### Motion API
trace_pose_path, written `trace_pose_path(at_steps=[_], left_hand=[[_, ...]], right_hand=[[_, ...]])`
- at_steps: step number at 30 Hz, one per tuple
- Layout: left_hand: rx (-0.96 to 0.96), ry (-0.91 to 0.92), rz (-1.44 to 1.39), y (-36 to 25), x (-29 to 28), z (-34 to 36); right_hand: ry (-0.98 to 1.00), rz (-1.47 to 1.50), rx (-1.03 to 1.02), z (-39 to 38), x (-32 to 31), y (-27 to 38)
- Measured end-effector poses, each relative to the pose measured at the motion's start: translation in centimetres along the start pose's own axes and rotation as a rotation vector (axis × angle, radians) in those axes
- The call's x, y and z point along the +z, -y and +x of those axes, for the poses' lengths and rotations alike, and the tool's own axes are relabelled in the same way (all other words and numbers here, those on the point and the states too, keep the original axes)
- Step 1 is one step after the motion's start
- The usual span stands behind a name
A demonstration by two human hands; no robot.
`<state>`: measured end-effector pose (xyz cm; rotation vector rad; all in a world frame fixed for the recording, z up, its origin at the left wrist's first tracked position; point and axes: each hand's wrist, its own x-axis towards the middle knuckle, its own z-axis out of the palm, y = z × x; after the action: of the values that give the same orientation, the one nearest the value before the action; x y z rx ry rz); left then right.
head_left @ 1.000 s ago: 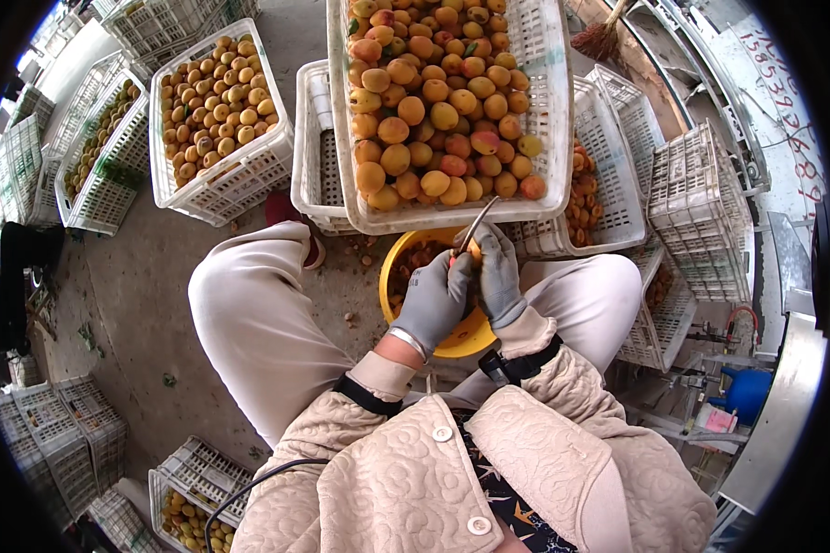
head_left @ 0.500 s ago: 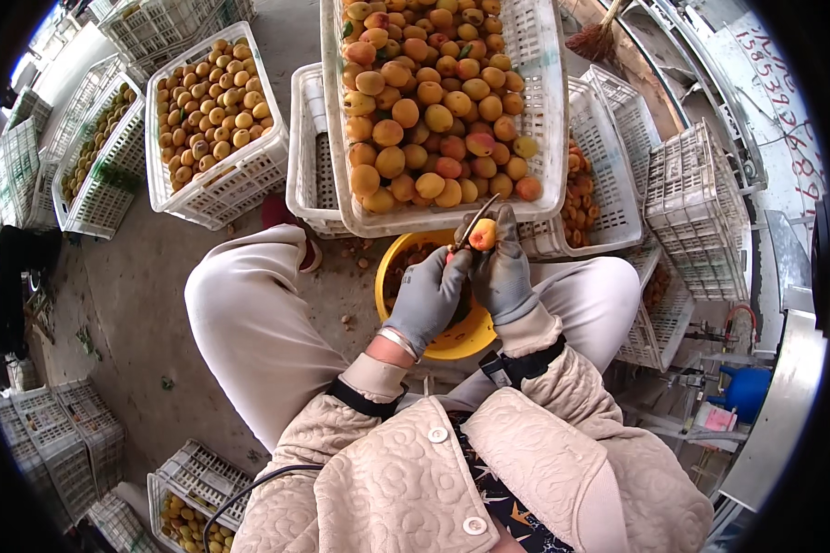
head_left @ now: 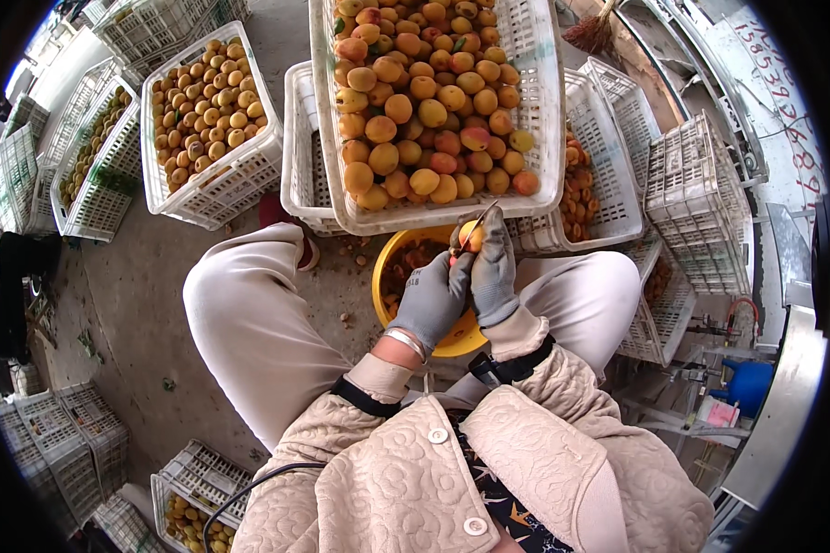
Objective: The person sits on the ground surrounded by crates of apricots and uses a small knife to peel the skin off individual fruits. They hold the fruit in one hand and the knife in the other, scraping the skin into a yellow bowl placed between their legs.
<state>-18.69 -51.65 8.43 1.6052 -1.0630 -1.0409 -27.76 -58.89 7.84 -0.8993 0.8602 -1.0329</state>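
My left hand (head_left: 431,300), in a grey work glove, is closed round a small knife (head_left: 479,221) with a reddish handle. Its thin blade points up and to the right, lying against an orange apricot (head_left: 471,236). That fruit is gripped by my right hand (head_left: 494,278), gloved alike, with the fingers curled behind it. Both hands are close together above a yellow basin (head_left: 459,345), which contains dark orange fruit pieces. Just beyond them stands a white plastic crate (head_left: 544,138) full of whole apricots (head_left: 415,111).
Under the full crate is another white crate (head_left: 302,147). At right a crate (head_left: 609,175) contains halved-looking fruit, beside stacked crates (head_left: 696,207). More apricots fill a crate (head_left: 249,175) at left. A broom (head_left: 592,34) lies far right; a blue tank (head_left: 747,385) is near right.
My right hand and the apricot have shifted slightly left and turned. The knife blade, previously beside the fruit, now lies across it.
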Motion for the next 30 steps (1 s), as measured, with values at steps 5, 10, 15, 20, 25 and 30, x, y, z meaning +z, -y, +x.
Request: trace_pose_path(at_steps=[5, 10, 15, 20, 25, 30], left_hand=[[-0.02, 0.035, -0.27, 0.6, -0.5, 0.2], [0.05, -0.032, -0.412, 1.9, -0.6, 0.8], [0.056, 0.039, -0.377, 1.3, -1.3, 0.5], [0.1, 0.131, -0.24, 1.2, -2.9, 0.4], [0.107, 0.219, -0.145, -0.3, -4.4, -0.2], [0.137, 0.266, 0.032, 0.1, -5.2, -0.3]], right_hand=[[0.17, 0.252, 0.123, 0.0, 0.3, 2.0], [0.231, 0.403, 0.191, -0.5, 0.2, 2.2], [0.28, 0.447, 0.224, -0.3, -0.9, 2.3], [0.415, 0.177, 0.11, 0.6, -1.5, 5.0], [0.465, -0.19, 0.096, 1.0, -3.2, 6.6], [0.563, -0.455, 0.202, 1.3, -2.6, 9.8]])
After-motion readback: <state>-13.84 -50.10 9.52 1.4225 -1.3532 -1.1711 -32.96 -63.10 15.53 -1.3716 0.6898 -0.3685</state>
